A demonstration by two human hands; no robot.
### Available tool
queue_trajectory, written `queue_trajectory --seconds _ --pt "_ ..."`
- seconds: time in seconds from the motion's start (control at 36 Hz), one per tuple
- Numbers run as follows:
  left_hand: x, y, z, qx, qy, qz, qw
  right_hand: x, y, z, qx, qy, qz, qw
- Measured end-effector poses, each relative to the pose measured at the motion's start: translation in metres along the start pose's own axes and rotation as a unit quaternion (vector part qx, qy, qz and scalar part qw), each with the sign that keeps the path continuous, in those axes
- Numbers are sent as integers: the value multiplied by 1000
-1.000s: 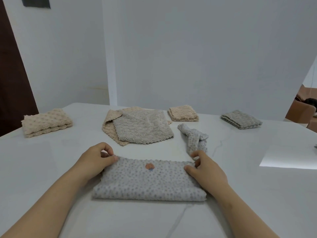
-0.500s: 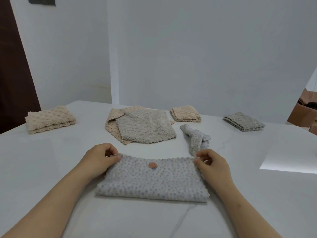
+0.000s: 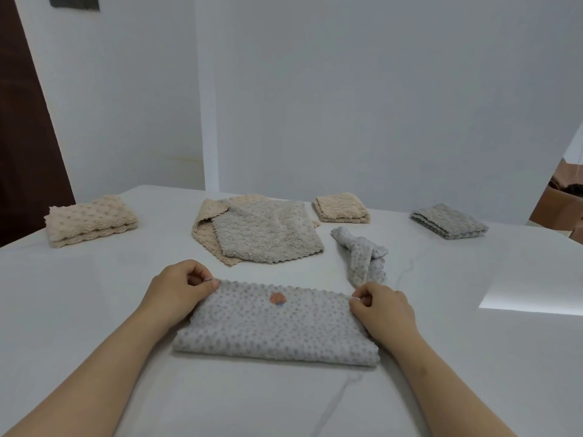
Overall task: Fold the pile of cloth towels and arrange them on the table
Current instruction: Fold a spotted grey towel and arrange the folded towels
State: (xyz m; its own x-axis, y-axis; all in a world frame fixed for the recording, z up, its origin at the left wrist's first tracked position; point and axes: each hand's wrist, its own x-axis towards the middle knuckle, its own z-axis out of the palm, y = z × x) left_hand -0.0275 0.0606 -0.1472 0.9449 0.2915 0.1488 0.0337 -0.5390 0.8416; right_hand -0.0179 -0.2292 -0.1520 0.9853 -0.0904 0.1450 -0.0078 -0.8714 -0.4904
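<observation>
A grey dotted towel (image 3: 277,326) with a small orange patch lies folded in half before me on the white table (image 3: 94,294). My left hand (image 3: 179,290) pinches its far left corner, and my right hand (image 3: 383,307) pinches its far right corner. Behind it a loose pile holds a grey towel (image 3: 268,238) over a beige one (image 3: 205,234). A crumpled grey dotted towel (image 3: 362,257) lies to the right of the pile. Folded towels sit at the far left (beige) (image 3: 90,220), the far middle (beige) (image 3: 340,208) and the far right (grey) (image 3: 449,220).
White walls rise just behind the table's far edge. A dark door (image 3: 25,137) stands at the left. Brown cardboard (image 3: 558,203) shows beyond the table's right corner. A bright patch of light (image 3: 533,288) lies on the table at the right.
My right hand slid from flat on the towel's right end up to its far right corner and now pinches it. The left hand keeps its pinch on the far left corner.
</observation>
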Motion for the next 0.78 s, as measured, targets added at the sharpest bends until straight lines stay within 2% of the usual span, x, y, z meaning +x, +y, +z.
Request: queue_trajectory --seconds 0.11,0.19,0.25,0.44,0.53,0.78 --pt "1 0 -3 -45 -12 -9 999 -1 3 1 12 9 -30 999" --pt "1 1 -5 -83 -17 -15 996 -5 4 1 146 12 -44 988" --pt "0 4 -4 -119 -12 -22 993 -7 4 0 236 21 -44 970" --pt "-2 12 -2 -242 0 -53 969 -9 -1 -5 445 44 -36 894" --pt "-3 15 -2 -260 -2 -43 965 -8 -3 -6 479 72 -48 874" --pt "-9 25 -1 -292 4 -3 956 -8 -2 -10 509 112 -67 851"
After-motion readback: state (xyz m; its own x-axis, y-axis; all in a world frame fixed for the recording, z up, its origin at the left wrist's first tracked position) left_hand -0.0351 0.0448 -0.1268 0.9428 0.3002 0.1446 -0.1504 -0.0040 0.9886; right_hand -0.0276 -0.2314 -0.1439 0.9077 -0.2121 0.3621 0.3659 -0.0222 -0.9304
